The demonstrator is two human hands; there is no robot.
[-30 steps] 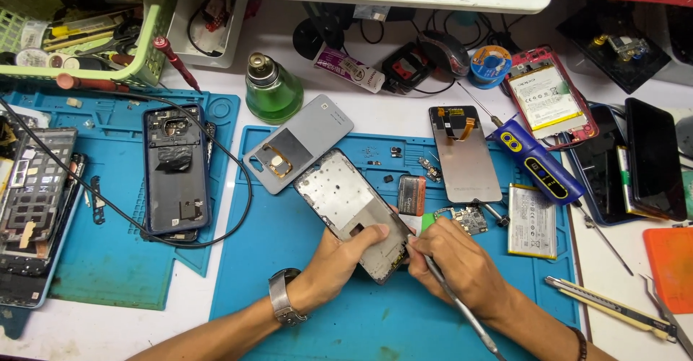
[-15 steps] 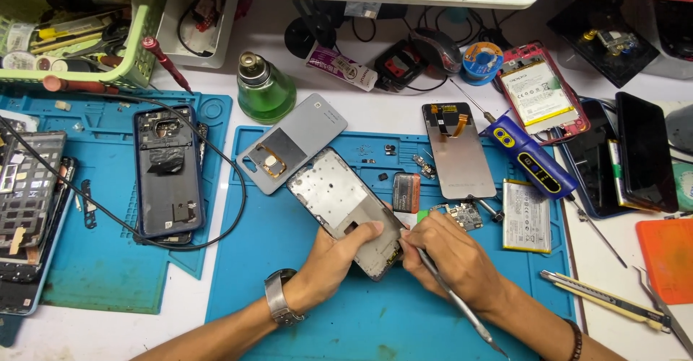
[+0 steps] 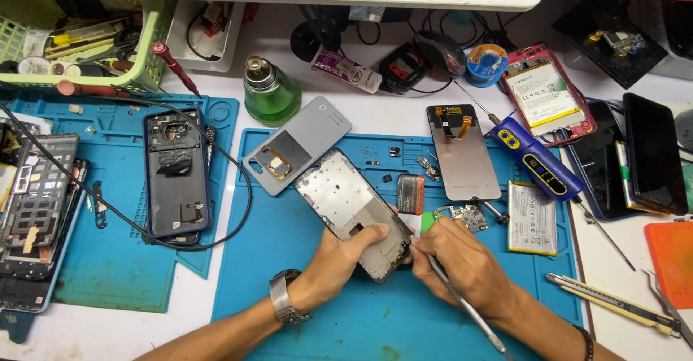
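Tool tip point(image 3: 413, 244) hidden behind phone frame point(image 3: 354, 213)

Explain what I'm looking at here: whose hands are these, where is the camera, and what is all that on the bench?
One camera, worn on a person's head, looks down at their own bare hands. The left hand, with a wristwatch, holds a stripped phone frame over a blue work mat. The right hand holds a thin metal tool at the frame's lower edge. Around them lie a grey back cover, a screen panel, a flat battery and a green glass bottle.
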